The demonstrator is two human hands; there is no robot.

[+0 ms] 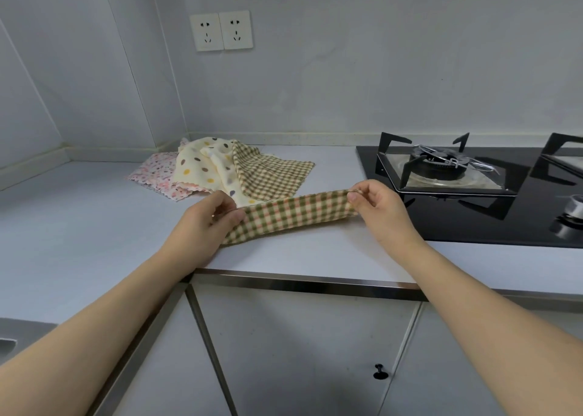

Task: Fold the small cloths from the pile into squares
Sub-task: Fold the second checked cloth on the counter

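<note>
— Looking for writing first: do you read any brand or label anywhere?

— None that can be read. The two white wall sockets (220,31) show only their pin slots, and the black glass gas hob (473,195) carries no legible mark.

— How do the edges run, and what room lies around the work?

— The pale grey countertop (94,226) runs in an L. Its front edge, with a metal strip beneath, passes just under both wrists. Bare counter stretches to the left of the arms; to the right the hob's edge lies close beside the right hand (375,204). Below are grey cabinet doors, one with a small black knob (380,372).

— And the cloth being worked?

— A green, red and cream checked small cloth (296,214) lies on the counter between the hands, its far edge lifted off the surface. The left hand (208,223) pinches its left end between thumb and curled fingers; the right hand pinches the right corner, raised a little higher.

— Where is the pile?

— Just behind it, toward the wall corner: a cream cloth with coloured polka dots (202,166) lies over a pink floral cloth with a zigzag edge (157,173), and another checked cloth (271,173) lies across the dotted cloth on its right. Neither hand touches the pile.
</note>
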